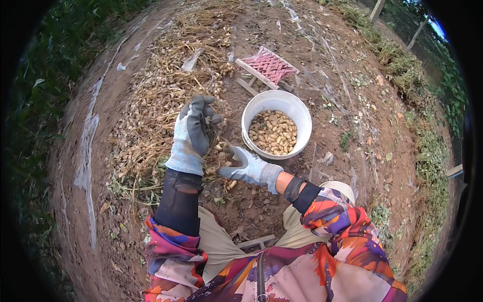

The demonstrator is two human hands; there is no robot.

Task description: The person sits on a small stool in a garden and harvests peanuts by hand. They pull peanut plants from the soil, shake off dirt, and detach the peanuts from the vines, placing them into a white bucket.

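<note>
My left hand (194,132), in a grey-coated, pale blue knit glove, is raised over the row of pulled peanut plants (151,110). Its fingers curl around a peanut plant (215,135), whose stems and pods hang beside the palm; part of the grip is hidden. Lower and to the right, my right hand (247,167), gloved alike, reaches leftward with thumb and fingers apart, close to dangling peanut pods (221,157). Just beyond the right hand stands a white bucket (303,123), partly filled with picked peanuts (274,133).
Behind the bucket sits a low wooden stool (269,65) with a woven pink strap seat. Torn plastic film (86,151) lies along the soil at left. Green crops border the far left; a wire fence (402,32) runs along the right. A pale round object (339,190) is by my right knee.
</note>
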